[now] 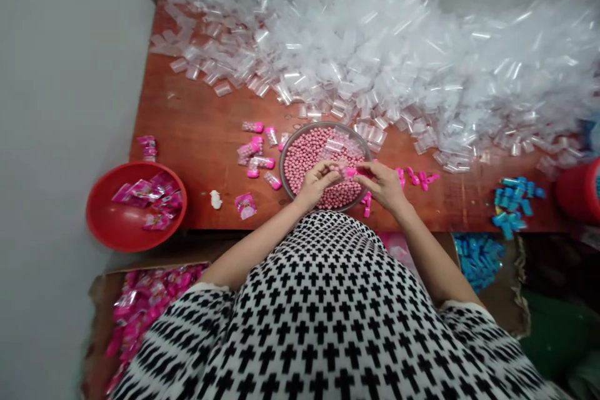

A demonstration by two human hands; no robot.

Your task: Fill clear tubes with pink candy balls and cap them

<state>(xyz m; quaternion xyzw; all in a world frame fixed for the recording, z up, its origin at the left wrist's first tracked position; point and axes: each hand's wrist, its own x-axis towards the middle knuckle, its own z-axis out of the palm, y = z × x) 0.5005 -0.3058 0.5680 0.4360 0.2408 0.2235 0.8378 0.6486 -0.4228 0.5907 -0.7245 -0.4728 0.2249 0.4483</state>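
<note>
Over a round grey-rimmed basin (282, 169) of pink balls (304, 153), my two hands meet at a small clear plastic tube (338, 170) with a pink cap (349, 172). My left hand (319, 184) is closed, pinching the tube's clear body. From the other side, my right hand (383, 186) has thumb and forefinger closed at the pink cap. Some empty clear tubes (335, 142) lie on the balls. Left of the basin are several pink-capped tubes (248, 150), some showing pink balls inside. Several loose pink caps (424, 180) lie to the right of my right hand.
A large heap of clear tubes (375, 44) covers the back of the wooden table (201, 131). A red bowl (100, 206) of pink packets stands left, above a carton of pink pieces (135, 306). At right are blue pieces (513, 200) and a red container (579, 190).
</note>
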